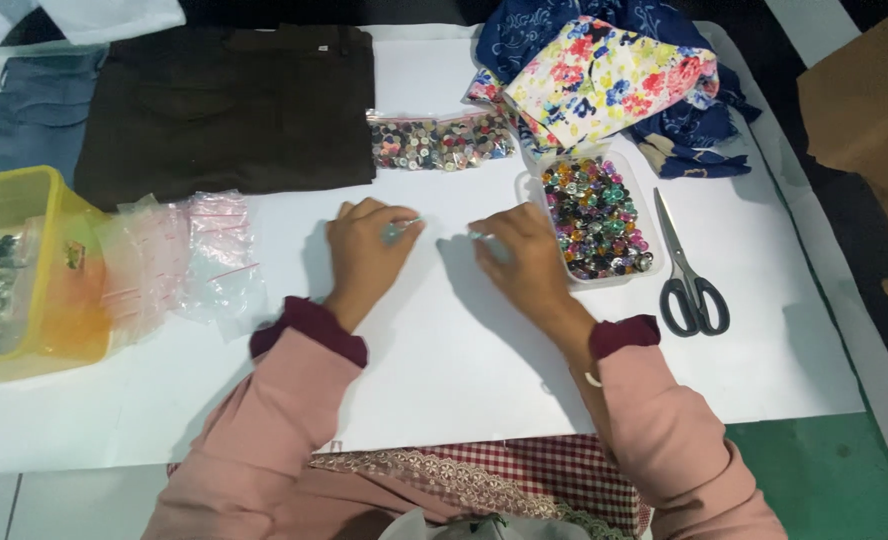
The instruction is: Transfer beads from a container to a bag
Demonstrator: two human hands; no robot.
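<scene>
My left hand (366, 254) rests on the white table sheet (444, 340), its fingertips pinched on a small pale greenish button (396, 232). My right hand (517, 258) lies a little to the right, fingers curled over another small pale button (481, 237). The two hands are a few centimetres apart. Just right of my right hand stands a clear plastic tub (523, 186) full of several coloured buttons (594, 215). A clear bag of mixed buttons (439, 141) lies beyond the hands.
Black-handled scissors (689, 275) lie right of the tub. Floral fabrics (604, 75) are piled at the back right, dark brown trousers (229, 105) and blue jeans (39, 115) at the back left. A yellow box (19, 275) and empty clear bags (189, 260) sit left.
</scene>
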